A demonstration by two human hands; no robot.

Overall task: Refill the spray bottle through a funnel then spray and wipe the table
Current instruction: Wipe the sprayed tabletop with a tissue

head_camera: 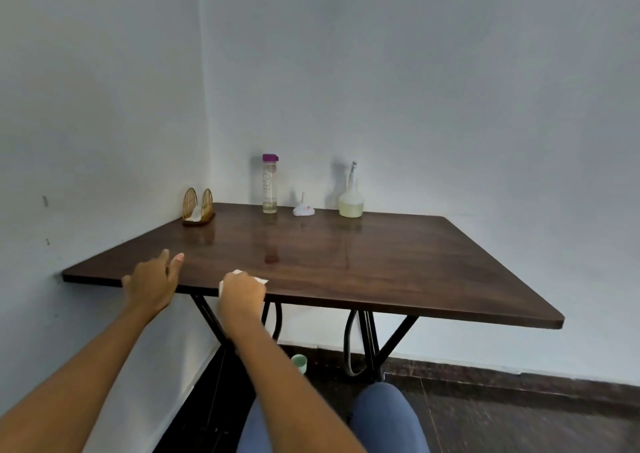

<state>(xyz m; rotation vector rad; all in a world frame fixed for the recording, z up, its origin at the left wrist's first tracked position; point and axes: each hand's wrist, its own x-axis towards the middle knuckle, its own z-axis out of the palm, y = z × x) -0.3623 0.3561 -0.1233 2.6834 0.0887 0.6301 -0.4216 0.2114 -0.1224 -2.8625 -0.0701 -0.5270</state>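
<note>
My right hand [242, 293] grips a white tissue [260, 280] against the near edge of the dark wooden table [381, 262]. My left hand [152, 281] rests on the table edge to its left, fingers stretched forward. At the back by the wall stand a clear spray bottle [350, 196] with pale yellow liquid, a small white funnel [303, 208] lying upside down, and a tall clear bottle [269, 184] with a purple cap and a little yellow liquid at its bottom.
A wooden napkin holder [198, 207] with a tissue sits in the table's back left corner. The table stands in a corner of white walls. Under it are black metal legs [370, 342] and a pale green cup [299, 362] on the dark floor.
</note>
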